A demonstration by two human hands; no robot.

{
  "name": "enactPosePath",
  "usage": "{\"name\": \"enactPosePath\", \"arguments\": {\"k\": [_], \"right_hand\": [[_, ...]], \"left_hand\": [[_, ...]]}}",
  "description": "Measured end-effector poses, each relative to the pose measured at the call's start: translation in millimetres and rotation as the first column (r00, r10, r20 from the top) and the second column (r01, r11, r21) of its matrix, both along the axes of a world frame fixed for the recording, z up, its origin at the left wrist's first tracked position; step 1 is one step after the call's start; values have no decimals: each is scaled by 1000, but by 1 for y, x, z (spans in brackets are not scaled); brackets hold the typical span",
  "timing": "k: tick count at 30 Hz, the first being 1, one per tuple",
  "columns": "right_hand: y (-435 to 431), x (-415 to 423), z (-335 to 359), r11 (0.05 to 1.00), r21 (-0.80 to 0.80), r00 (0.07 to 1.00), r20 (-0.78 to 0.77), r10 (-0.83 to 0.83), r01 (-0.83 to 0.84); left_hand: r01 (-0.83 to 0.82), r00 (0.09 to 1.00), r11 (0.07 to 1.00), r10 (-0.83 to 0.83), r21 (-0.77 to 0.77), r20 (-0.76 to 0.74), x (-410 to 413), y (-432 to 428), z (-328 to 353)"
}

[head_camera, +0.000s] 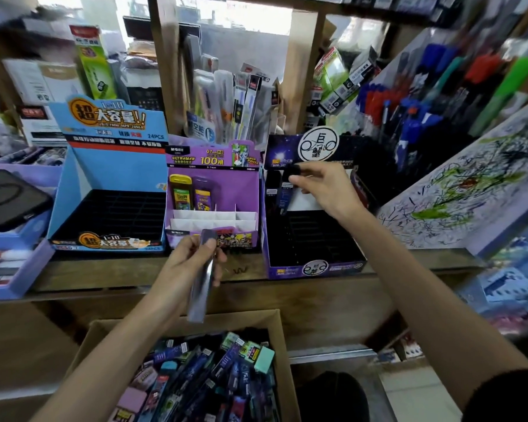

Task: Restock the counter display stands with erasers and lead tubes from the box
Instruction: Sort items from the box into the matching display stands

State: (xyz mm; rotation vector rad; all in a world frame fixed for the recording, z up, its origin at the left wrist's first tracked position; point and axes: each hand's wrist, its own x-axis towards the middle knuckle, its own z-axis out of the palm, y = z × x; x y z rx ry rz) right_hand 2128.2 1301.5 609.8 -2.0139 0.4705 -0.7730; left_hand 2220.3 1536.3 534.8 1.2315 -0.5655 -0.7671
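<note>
My right hand [323, 185] pinches the top of a dark lead tube [285, 194] over the back row of the dark purple display stand [314, 268] on the counter. A little above the counter's front edge, my left hand [191, 260] grips another dark lead tube [202, 284], held nearly upright. Below, an open cardboard box [282, 336] holds several lead tubes and erasers, among them a mint eraser [264, 359]. The purple middle stand [214, 190] has two tubes at its back left. The blue stand [73, 190] on the left shows bare black slots.
A phone [8, 199] lies on a lilac tray at far left. A scribbled test sheet [457, 190] slopes up on the right beneath racks of pens [409, 117]. Packaged pens stand behind the middle stand. Shelving crowds the background.
</note>
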Motion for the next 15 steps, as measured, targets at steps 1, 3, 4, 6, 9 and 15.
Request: {"name": "enactPosePath", "arguments": {"k": [1,3,4,6,9,15], "right_hand": [[-2,0,-1,1000,3,1000,-12,7,-7],[-6,2,-4,1000,-4,999,-37,-3,2],[-7,4,-6,1000,-9,999,-45,-17,16],[-9,6,-10,999,-4,998,-51,-39,39],[-12,9,-17,995,12,991,-90,-101,102],[-4,10,-18,982,-32,972,-142,-189,186]], "left_hand": [[-11,999,1000,11,4,38,0,1,0],[-22,997,1000,22,7,77,1,1,1],[-22,996,1000,21,6,90,1,2,2],[-13,996,1000,14,-7,91,1,2,2],[16,999,1000,-16,-6,29,0,0,2],[62,974,991,-85,-115,-210,-2,-1,4]]}}
